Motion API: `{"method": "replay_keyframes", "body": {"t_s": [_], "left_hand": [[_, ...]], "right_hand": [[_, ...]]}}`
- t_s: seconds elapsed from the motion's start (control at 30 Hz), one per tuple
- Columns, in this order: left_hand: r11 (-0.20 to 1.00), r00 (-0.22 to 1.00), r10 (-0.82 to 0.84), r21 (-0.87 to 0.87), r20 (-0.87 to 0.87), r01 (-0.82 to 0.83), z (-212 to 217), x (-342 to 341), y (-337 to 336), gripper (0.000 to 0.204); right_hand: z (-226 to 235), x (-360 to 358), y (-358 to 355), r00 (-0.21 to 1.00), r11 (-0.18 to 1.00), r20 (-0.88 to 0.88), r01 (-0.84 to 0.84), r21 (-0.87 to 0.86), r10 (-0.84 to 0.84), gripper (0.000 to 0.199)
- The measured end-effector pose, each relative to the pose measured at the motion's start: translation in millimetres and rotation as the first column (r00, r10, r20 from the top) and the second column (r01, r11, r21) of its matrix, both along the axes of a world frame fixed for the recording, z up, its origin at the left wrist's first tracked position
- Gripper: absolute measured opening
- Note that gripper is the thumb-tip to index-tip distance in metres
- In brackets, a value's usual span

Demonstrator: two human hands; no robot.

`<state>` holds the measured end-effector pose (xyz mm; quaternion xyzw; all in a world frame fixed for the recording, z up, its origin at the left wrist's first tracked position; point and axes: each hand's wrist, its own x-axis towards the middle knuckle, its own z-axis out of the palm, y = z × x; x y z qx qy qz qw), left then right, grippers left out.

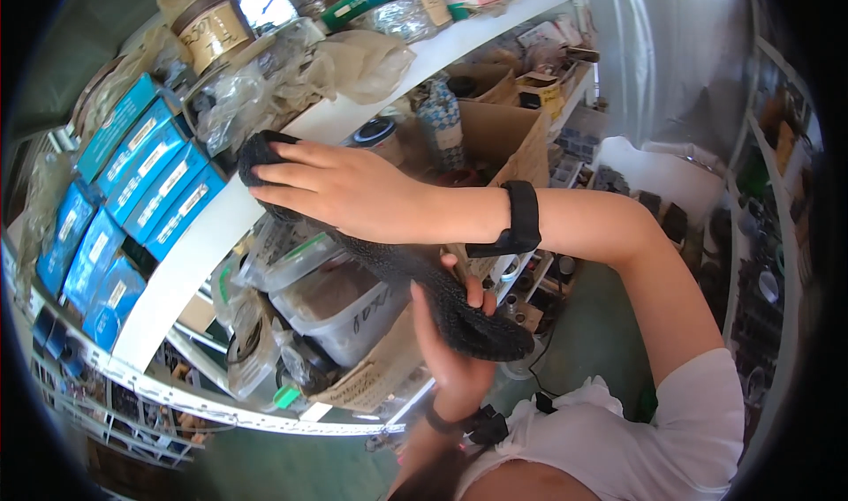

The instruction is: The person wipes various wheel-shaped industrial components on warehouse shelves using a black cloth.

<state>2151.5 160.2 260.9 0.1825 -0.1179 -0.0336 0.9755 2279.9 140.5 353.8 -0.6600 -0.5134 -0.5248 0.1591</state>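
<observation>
A long, dark, textured cloth runs slantwise from the white shelf edge down toward my body. My right hand lies over its upper end at the shelf edge. The fingers of that hand are slightly apart and curl over the bunched fabric, and the palm side is hidden. Lower down, my left hand grips the cloth, thumb on one side and fingertips on the other. Past that hand the loose end of the cloth folds and hangs. A black band is on my right wrist.
Blue boxes stand on the white shelf at the left, beside plastic-wrapped goods. Below are clear plastic tubs and a cardboard box. An open carton sits behind my right forearm. Another rack lines the right.
</observation>
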Motion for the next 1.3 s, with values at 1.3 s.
{"method": "replay_keyframes", "body": {"t_s": [1.3], "left_hand": [[0.908,0.999,-0.035,0.419,0.036,0.016,-22,150,-172,0.032]], "right_hand": [[-30,142,-241,0.93,0.929,-0.256,0.315,0.192,-0.263,0.065]]}}
